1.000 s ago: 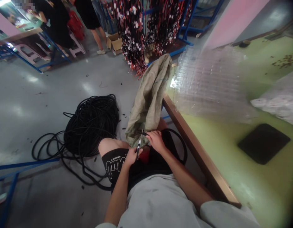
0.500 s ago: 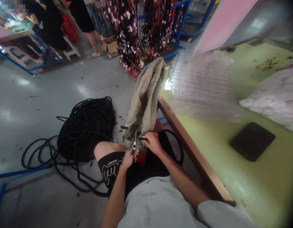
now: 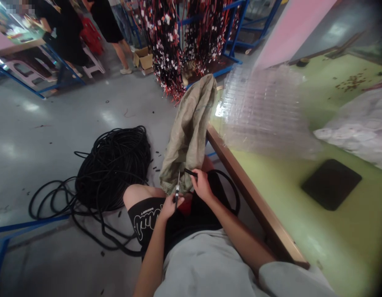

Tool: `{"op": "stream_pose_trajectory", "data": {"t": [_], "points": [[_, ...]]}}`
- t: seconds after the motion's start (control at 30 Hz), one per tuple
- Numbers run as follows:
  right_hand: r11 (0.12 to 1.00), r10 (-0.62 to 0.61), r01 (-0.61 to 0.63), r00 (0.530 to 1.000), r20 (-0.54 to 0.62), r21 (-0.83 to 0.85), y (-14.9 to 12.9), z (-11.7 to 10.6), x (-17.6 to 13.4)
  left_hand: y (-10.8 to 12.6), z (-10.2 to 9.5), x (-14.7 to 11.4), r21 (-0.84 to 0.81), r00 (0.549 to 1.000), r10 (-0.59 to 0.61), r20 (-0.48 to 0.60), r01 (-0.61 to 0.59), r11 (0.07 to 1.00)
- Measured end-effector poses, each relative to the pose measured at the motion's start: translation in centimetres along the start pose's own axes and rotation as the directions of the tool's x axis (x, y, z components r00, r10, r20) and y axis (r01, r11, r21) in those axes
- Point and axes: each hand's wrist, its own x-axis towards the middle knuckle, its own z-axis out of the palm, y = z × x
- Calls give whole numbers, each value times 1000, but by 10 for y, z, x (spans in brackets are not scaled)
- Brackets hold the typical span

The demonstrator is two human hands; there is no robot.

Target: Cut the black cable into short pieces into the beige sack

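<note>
Low over my lap, my left hand (image 3: 168, 207) is closed round the handles of a pair of scissors (image 3: 178, 190), its blades pointing away from me. My right hand (image 3: 202, 185) grips a black tube (image 3: 190, 172) near its end, which sticks out to the left, close to the scissor tips but apart from them. A loop of black tubing (image 3: 237, 192) curves beside my right leg. Beyond both hands a greenish-brown woven sack (image 3: 191, 123) spreads between my knees. On the floor to the left lies a big tangled coil of black tubing (image 3: 113, 165).
A green-topped table (image 3: 259, 177) with a wooden edge runs along my right, bearing clear plastic packaging (image 3: 265, 111), a black pad (image 3: 331, 184) and white bags (image 3: 361, 128). Small black offcuts (image 3: 156, 169) dot the floor. Ahead, wire bundles (image 3: 166, 53) hang on a blue rack; people stand at back left.
My right hand has shifted slightly up and right with the tube, whose end now tilts upward. A short black piece seen left of the scissors over the sack's edge is gone from there.
</note>
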Motion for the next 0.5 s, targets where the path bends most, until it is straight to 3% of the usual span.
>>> {"op": "stream_pose_trajectory", "data": {"t": [0.1,0.3,0.5], "points": [[1000,-13,12,1000,9,22,0,-1,0,3,0,-1,95,999,19,28,-22,995],[985,-152,134,974,167,110,-6,-5,-1,9,0,-2,130,999,38,21,-41,991],[993,-66,76,992,107,-90,-5,-9,5,8,0,-3,16,1000,16,10,-16,1000]]}}
